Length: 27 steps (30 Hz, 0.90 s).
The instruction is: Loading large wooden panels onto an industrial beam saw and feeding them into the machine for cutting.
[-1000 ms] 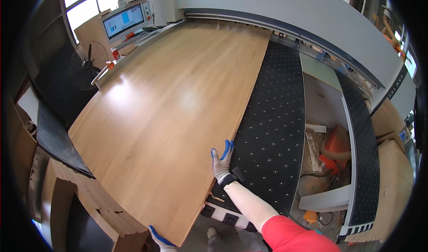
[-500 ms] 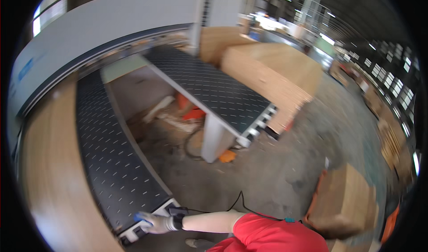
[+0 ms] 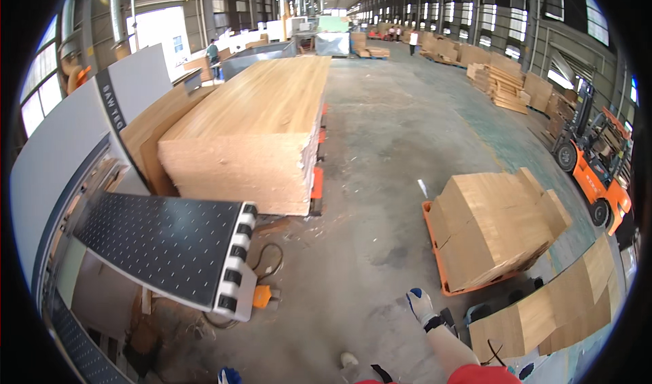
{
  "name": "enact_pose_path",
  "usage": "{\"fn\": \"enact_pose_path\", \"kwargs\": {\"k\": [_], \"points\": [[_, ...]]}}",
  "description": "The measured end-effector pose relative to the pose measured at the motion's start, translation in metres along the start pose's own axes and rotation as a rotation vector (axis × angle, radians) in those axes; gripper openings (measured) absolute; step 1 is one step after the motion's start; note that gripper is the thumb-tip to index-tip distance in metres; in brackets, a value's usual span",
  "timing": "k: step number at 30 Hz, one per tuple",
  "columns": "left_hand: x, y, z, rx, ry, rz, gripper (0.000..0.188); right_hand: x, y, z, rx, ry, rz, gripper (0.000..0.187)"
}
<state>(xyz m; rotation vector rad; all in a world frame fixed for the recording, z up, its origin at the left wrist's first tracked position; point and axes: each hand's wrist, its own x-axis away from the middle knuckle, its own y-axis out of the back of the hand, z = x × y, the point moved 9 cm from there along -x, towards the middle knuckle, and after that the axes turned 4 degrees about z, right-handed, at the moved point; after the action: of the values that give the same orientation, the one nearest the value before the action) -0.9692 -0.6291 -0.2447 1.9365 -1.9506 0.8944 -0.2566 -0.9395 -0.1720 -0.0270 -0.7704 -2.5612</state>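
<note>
My right hand (image 3: 421, 304), in a white glove with blue fingertips and a dark band at the wrist, hangs over the concrete floor. Its fingers reach forward, and nothing shows in them. Closest to it is a stack of brown boards (image 3: 475, 231) on an orange pallet. Of my left hand (image 3: 229, 376) only a bit of blue and white glove appears at the bottom edge, so its grip is hidden. Ahead of that hand is a black machine table (image 3: 163, 245) with white dashes and a striped end.
A large stack of wood-coloured panels (image 3: 238, 160) stands beyond the table, beside a grey-white machine housing (image 3: 61, 143). An orange pedal (image 3: 262, 296) and cable lie on the floor. More brown boards (image 3: 543, 319) are at the lower right. An orange forklift (image 3: 598, 160) is parked far right.
My view has swung right, from the machine tables toward the hall. The gloved left hand has left the near table's end and dropped to the bottom edge. My right hand has come into view.
</note>
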Motion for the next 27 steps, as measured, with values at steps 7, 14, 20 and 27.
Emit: {"fn": "enact_pose_path", "kwargs": {"k": [7,14,20,27], "points": [[-0.047,-0.373,-0.047,-0.111,-0.146,0.690,0.043,-0.091,-0.052,0.060,0.219,0.077,0.343,0.043],[-0.123,-0.571,-0.070,-0.284,-0.221,0.975,0.042,-0.166,-0.159,0.030,0.343,0.071,0.663,0.061],[-0.263,-0.717,-0.156,-0.374,-0.297,1.066,0.050,-0.243,-0.185,0.058,0.281,-0.173,0.718,0.062],[-0.335,-0.937,-0.308,-0.969,-1.078,1.074,0.049,-0.368,-0.180,0.137,0.265,-0.343,0.557,0.061]]}}
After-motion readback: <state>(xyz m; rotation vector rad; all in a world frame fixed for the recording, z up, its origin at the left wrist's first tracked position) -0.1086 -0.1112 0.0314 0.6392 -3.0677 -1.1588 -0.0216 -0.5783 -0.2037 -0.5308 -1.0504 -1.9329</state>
